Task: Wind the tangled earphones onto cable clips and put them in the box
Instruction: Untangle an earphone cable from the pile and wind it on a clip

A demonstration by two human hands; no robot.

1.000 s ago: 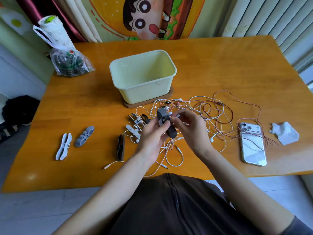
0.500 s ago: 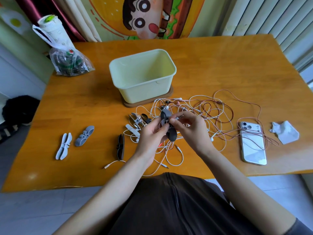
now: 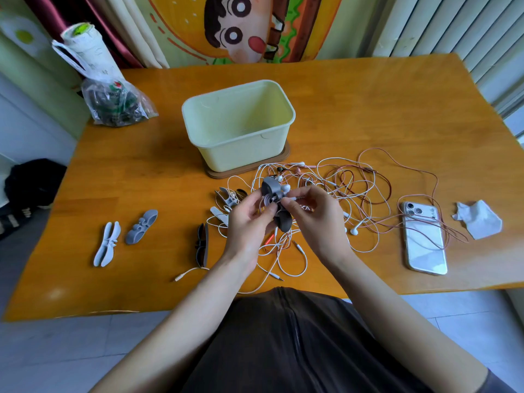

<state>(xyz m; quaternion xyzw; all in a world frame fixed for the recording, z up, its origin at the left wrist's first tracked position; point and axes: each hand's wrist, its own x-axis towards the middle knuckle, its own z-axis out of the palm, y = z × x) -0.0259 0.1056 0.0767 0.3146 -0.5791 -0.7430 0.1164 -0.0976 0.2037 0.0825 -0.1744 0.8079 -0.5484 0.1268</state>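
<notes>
- Winding in hand: grey cable clip [image 3: 270,189] gripped by left hand [image 3: 249,221], plug [image 3: 298,198] pinched by right hand [image 3: 316,221].
- Next: plug likely to be tucked, clip placed in box [image 3: 285,129].

Bare forearms [image 3: 198,296], dark brown garment [image 3: 255,350] — centre seam [image 3: 295,336], short sleeve [image 3: 502,384].

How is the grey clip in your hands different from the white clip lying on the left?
The grey clip is dark, the white clip pale. The left hand holds the grey clip; the white clip lies on the table. The grey clip has white cable round it, pinched by the right hand; the white clip is bare. Both have wings.
</notes>
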